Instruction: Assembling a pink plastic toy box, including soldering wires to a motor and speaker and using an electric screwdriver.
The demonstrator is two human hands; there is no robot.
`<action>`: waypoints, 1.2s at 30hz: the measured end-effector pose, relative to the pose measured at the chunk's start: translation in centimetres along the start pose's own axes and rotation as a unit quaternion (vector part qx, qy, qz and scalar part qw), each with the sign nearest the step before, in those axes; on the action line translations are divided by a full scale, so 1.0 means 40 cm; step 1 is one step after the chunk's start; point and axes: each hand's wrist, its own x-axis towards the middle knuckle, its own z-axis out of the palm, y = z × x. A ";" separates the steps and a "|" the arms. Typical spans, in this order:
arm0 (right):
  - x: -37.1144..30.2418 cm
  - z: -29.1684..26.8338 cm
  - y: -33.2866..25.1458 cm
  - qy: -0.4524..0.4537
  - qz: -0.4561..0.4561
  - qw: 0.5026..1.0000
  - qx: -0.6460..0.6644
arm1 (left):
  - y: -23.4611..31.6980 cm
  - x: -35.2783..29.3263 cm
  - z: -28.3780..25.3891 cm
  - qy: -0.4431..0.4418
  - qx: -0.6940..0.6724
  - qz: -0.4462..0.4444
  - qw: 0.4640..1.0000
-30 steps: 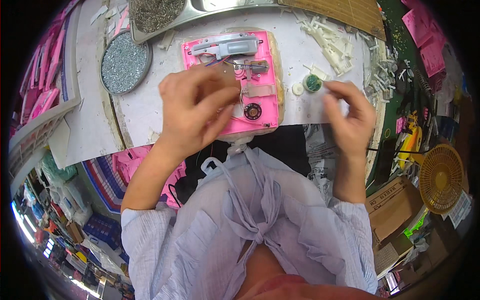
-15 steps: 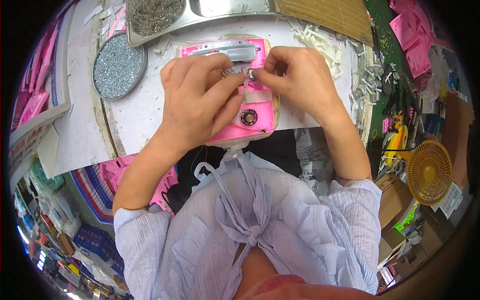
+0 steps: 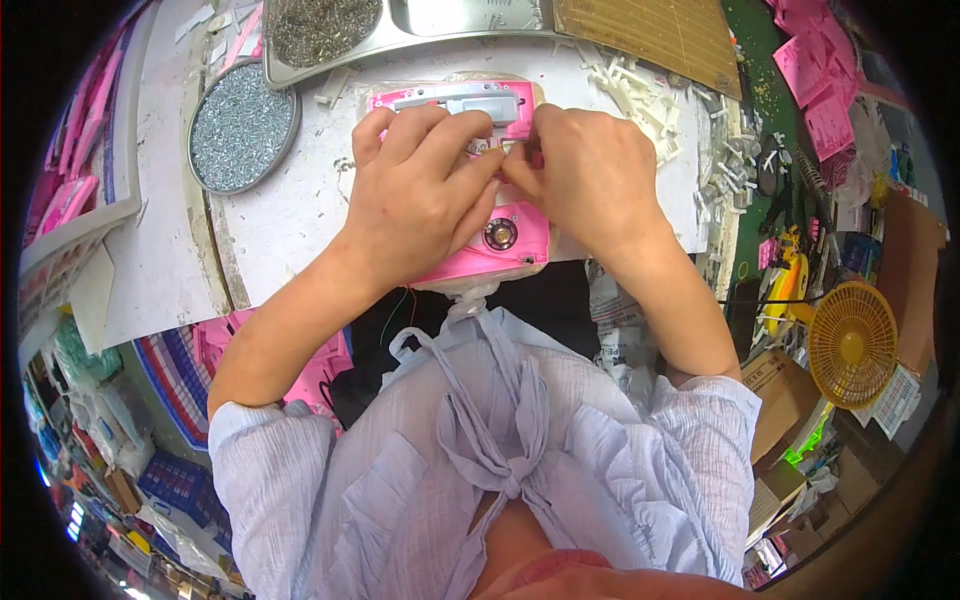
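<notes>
A pink plastic toy housing (image 3: 470, 262) lies in front of me on the white table, its inside facing up. In it sit a round black speaker (image 3: 500, 234) near the close end and a grey plastic strip (image 3: 485, 105) at the far end. My left hand (image 3: 420, 190) bends over the housing's left side, thumb and index finger pinched together. From the right, my right hand (image 3: 590, 175) reaches in with its fingers also closed. Both sets of fingertips meet over the housing's middle; whatever they pinch there is small and mostly covered by the fingers.
A round tray of small screws (image 3: 243, 128) stands at the left, and a metal tray (image 3: 425, 28) holding small metal parts lies behind the housing. Loose white plastic pieces (image 3: 640, 105) and cardboard (image 3: 650, 35) are at the back right. A yellow fan (image 3: 852, 345) stands beyond the table's right side.
Both hands have shifted so their fingertips are closer together. My right hand has turned and moved slightly left and toward me, covering more of the housing's middle.
</notes>
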 end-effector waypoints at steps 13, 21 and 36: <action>0.014 0.012 0.063 -0.075 0.121 0.963 0.228 | -0.017 0.010 0.014 -0.023 -0.003 0.024 0.999; 0.029 -0.022 0.005 -0.078 -0.066 0.992 -0.070 | -0.023 0.004 0.019 -0.026 -0.012 0.026 0.999; 0.009 0.015 0.109 -0.134 0.146 0.912 0.360 | -0.104 0.044 -0.011 -0.032 -0.121 0.060 0.990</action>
